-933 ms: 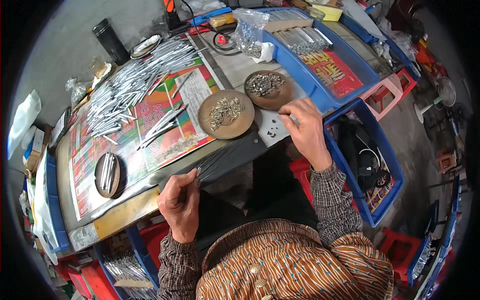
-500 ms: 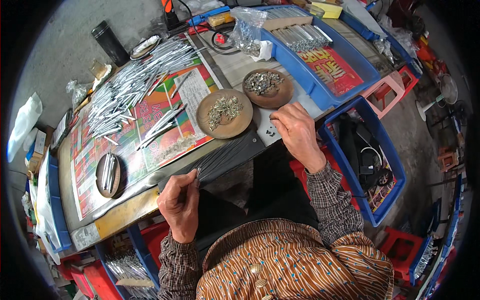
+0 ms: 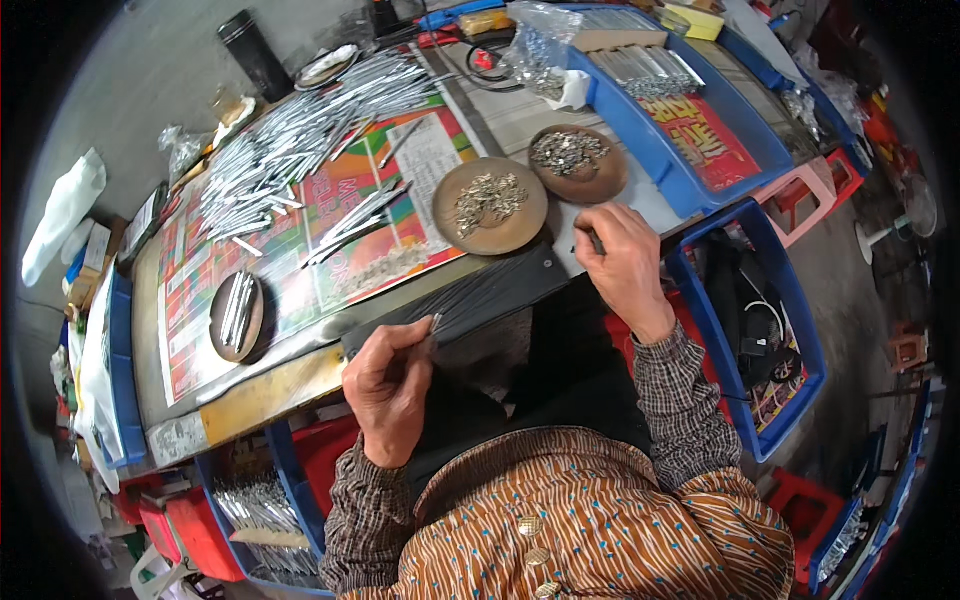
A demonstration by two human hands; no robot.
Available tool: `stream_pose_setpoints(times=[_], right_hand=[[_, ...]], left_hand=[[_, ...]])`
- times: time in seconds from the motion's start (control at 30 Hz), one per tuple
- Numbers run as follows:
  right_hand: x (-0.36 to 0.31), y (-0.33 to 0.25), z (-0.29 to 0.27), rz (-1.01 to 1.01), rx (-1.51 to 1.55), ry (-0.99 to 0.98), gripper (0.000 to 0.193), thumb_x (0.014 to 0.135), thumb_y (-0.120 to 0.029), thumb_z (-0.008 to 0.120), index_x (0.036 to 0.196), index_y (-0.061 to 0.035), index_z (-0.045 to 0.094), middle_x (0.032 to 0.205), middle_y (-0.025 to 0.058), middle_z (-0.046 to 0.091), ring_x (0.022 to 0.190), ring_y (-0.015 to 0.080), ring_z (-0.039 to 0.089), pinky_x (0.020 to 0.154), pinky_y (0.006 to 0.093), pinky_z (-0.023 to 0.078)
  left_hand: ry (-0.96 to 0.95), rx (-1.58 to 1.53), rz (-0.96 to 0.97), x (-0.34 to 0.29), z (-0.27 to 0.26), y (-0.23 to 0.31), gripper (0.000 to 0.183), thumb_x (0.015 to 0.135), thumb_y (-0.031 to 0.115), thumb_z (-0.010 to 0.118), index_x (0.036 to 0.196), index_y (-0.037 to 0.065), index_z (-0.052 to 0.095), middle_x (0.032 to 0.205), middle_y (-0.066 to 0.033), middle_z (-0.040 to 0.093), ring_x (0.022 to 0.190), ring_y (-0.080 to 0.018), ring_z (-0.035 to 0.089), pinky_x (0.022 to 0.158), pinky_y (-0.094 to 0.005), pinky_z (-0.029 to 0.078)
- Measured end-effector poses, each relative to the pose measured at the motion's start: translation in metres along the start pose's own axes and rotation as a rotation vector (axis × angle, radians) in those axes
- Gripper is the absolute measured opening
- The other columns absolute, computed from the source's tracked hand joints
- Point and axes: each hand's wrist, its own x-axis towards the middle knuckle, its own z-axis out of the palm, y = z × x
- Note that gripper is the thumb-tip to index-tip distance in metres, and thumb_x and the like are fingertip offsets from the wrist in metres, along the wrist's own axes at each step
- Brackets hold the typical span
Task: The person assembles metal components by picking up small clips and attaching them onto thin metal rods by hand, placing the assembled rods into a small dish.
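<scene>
Between thumb and finger of the left hand (image 3: 388, 385) sits a small silvery metal piece (image 3: 437, 322); probably light, stiff, kinda slick, so I'd pinch its sides. Right hand (image 3: 628, 272) is curled narrow; can't tell if it's holding anything.

A: Exposure?

B: Bright at ten o'clock, where the metal rods (image 3: 275, 160) glint; white glare on the glossy sheet (image 3: 290, 300) near nine. Dim near five: dark trousers (image 3: 570, 375) lose most detail.

A: Shadow?

B: Dark patch on the four-o'clock side of the small dish (image 3: 255, 318); light appears to come from above.

A: Sharpness, geometry?

B: Left hand (image 3: 388, 390) slightly soft. Fan (image 3: 918, 212) near three hazy. Black vignette fills the corners; straight edges bow toward the rim.
</scene>
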Motion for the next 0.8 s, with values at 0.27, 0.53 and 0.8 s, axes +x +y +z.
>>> stream_pose_setpoints(times=[0.27,0.53,0.8], right_hand=[[-0.004,-0.058,0.003,0.036,0.487,-0.049,0.018,0.071,0.009,0.065,0.084,-0.0009,0.059,0.080,0.0105,0.060,0.076,0.0265,0.062,0.066,0.0345,0.050],[-0.011,-0.102,0.010,0.179,0.888,-0.234,0.014,0.079,0.008,0.063,0.091,-0.0002,0.060,0.086,0.0059,0.061,0.076,0.0122,0.061,0.066,0.0253,0.050],[-0.014,-0.114,0.018,0.099,0.990,-0.208,0.014,0.080,0.006,0.067,0.092,0.0003,0.062,0.085,0.0062,0.062,0.076,0.0128,0.062,0.066,0.0250,0.051]], left_hand=[[0.028,-0.339,-0.160,-0.004,0.006,0.005,0.015,0.087,-0.006,0.056,0.100,-0.003,0.063,0.075,-0.0028,0.060,0.055,-0.0040,0.044,0.048,-0.0183,0.034],[0.039,-0.470,-0.229,-0.012,0.003,0.009,0.018,0.086,-0.007,0.058,0.103,-0.002,0.065,0.079,-0.0001,0.060,0.061,-0.0020,0.048,0.052,-0.0167,0.037],[0.038,-0.538,-0.223,-0.018,0.004,0.009,0.016,0.088,-0.004,0.059,0.103,-0.002,0.062,0.078,-0.0033,0.061,0.053,-0.0040,0.044,0.045,-0.0185,0.030]])
